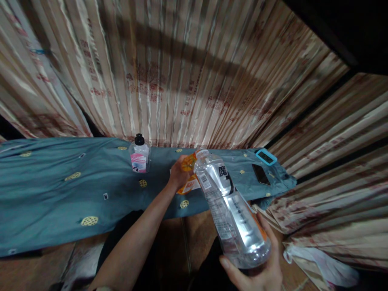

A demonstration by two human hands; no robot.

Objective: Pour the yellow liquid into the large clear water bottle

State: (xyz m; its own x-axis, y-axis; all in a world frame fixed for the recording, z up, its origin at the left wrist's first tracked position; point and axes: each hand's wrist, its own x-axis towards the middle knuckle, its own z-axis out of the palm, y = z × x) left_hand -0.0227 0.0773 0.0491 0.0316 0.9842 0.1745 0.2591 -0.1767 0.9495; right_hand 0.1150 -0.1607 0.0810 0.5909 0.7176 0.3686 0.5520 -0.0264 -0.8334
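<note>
My right hand (257,262) is wrapped round the base of a large clear plastic bottle (227,202) with a silver label and black characters. The bottle is tilted, base toward me, its uncapped-looking neck up and to the left. My left hand (178,173) grips a see-through orange plastic bottle (189,162), whose orange and white label shows below the hand. The clear bottle's mouth meets or overlaps the top of the orange one; whether they touch, I cannot tell. Part of the orange bottle is hidden by my hand and the clear bottle.
A clear bottle with a black cap and pink label (140,155) stands left on the blue-green cloth (115,194). At the right lie a dark phone (261,174) and a blue-framed device (266,157). A pleated curtain (169,81) hangs behind. A plastic bag (324,262) is at lower right.
</note>
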